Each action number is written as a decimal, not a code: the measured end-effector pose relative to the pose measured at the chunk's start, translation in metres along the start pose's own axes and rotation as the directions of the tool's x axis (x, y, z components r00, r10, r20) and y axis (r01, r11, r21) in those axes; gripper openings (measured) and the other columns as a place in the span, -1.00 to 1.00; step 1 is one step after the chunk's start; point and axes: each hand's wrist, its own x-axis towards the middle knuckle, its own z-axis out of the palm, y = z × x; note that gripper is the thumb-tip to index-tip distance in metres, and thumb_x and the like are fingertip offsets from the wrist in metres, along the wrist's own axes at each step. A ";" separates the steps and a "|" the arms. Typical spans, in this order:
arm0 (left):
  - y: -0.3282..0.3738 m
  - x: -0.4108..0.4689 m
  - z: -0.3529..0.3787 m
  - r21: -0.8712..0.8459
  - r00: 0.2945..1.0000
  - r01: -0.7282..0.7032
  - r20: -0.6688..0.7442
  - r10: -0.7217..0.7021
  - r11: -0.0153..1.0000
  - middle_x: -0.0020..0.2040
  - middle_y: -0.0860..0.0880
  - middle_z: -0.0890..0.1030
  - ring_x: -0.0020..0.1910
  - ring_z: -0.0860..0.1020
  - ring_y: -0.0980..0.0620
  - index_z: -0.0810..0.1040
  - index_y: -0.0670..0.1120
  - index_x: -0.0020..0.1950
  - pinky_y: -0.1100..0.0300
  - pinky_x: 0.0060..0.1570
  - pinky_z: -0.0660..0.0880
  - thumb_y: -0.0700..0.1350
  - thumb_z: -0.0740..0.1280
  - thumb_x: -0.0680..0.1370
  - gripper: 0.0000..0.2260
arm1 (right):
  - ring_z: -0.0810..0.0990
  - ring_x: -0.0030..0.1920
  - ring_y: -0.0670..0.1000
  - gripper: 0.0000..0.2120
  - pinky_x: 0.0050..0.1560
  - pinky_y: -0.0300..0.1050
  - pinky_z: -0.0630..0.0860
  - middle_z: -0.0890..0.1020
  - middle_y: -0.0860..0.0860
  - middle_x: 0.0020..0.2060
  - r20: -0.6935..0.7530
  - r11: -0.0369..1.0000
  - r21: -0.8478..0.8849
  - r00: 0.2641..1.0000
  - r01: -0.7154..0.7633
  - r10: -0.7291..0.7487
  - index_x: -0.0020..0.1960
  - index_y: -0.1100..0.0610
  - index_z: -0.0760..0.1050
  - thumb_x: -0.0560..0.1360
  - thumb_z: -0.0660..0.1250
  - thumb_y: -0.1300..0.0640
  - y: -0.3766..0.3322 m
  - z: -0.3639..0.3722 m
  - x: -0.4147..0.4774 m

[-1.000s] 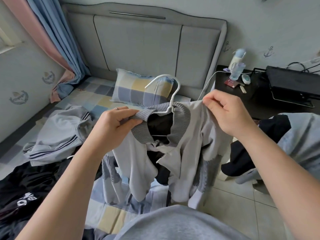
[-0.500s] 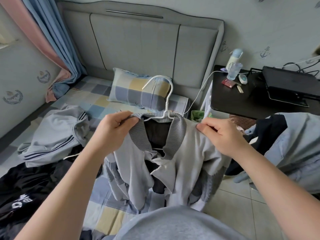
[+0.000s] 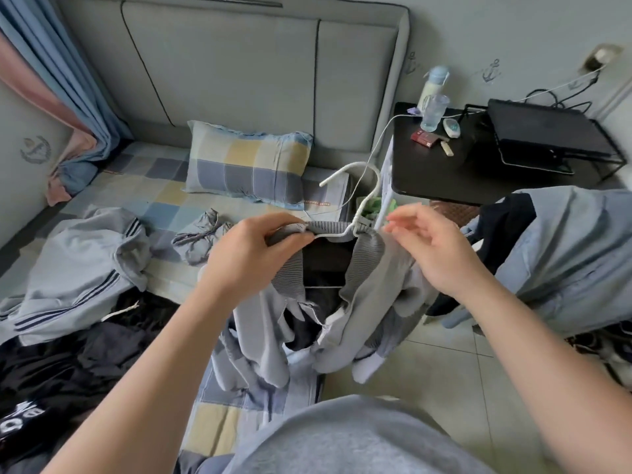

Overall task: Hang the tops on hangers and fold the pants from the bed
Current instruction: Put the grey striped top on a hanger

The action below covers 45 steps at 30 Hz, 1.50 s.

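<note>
**One top going onto its hanger; bed pile outstanding**

The left hand (image 3: 246, 254) is pinching the ribbed collar of the grey jacket (image 3: 369, 285) against the white hanger (image 3: 362, 210) at frame centre, over the bed's edge. The right hand (image 3: 434, 254) is hovering just beside the jacket's other shoulder, fingers loose, gripping nothing. Progress is judged early: a striped grey garment (image 3: 78, 265) and black clothing (image 3: 51, 371) are lying unsorted on the bed (image 3: 150, 186), left of frame. The contents of the clear cup (image 3: 433, 112) on the side table (image 3: 444, 179), upper right, cannot be told.
</note>
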 end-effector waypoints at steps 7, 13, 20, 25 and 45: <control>0.032 0.011 0.049 0.036 0.995 0.093 -0.022 -0.092 0.995 -0.34 0.06 0.58 -0.32 0.55 0.10 0.56 0.05 -0.10 0.16 -0.30 0.42 0.36 0.17 0.46 -0.58 | 0.64 -0.06 -0.14 -0.85 0.03 -0.25 0.56 0.68 -0.07 -0.11 -0.130 0.984 -0.130 0.981 0.125 -0.142 0.04 0.13 0.69 0.48 0.50 0.16 0.008 -0.024 -0.028; 0.076 0.023 0.100 0.027 0.996 0.040 0.084 -0.042 0.999 -0.38 0.04 0.52 -0.36 0.47 0.11 0.50 -0.01 -0.14 0.16 -0.35 0.32 0.37 0.18 0.48 -0.55 | 0.53 -0.30 -0.06 -0.91 -0.26 -0.30 0.39 0.62 -0.01 -0.30 -0.245 0.943 -0.307 0.947 0.125 -0.206 -0.10 0.22 0.68 0.55 0.42 0.25 0.034 -0.066 -0.058; 0.162 0.033 0.171 -0.087 0.933 -0.235 0.259 0.250 0.968 -0.50 0.09 0.28 -0.47 0.28 0.10 0.29 -0.04 -0.34 0.15 -0.40 0.18 0.34 0.22 0.52 -0.51 | 0.61 -0.29 -0.21 -0.62 -0.16 -0.32 0.53 0.65 -0.14 -0.38 -0.377 0.836 0.505 0.817 -0.213 0.436 -0.33 -0.02 0.69 0.59 0.30 0.23 0.065 -0.168 -0.099; 0.235 0.033 0.225 -0.053 0.949 -0.234 0.205 0.239 0.971 -0.53 0.10 0.31 -0.50 0.34 0.12 0.33 0.02 -0.37 0.17 -0.41 0.19 0.31 0.22 0.56 -0.54 | 0.59 -0.18 -0.29 -0.88 -0.18 -0.44 0.43 0.65 -0.24 -0.17 -0.459 0.963 0.031 0.852 -0.266 0.250 0.04 -0.04 0.57 0.58 0.29 -0.03 0.085 -0.231 -0.149; 0.452 0.045 0.411 -0.287 0.777 -0.404 0.393 0.491 0.869 -0.48 0.11 0.25 -0.45 0.27 0.07 0.25 -0.07 -0.37 0.11 -0.28 0.25 0.46 0.23 0.42 -0.40 | 0.43 -0.40 0.12 -0.80 -0.27 -0.07 0.45 0.47 0.11 -0.48 -0.821 0.801 -0.356 0.571 -0.481 -0.022 -0.20 0.33 0.53 0.59 0.32 0.29 0.185 -0.451 -0.282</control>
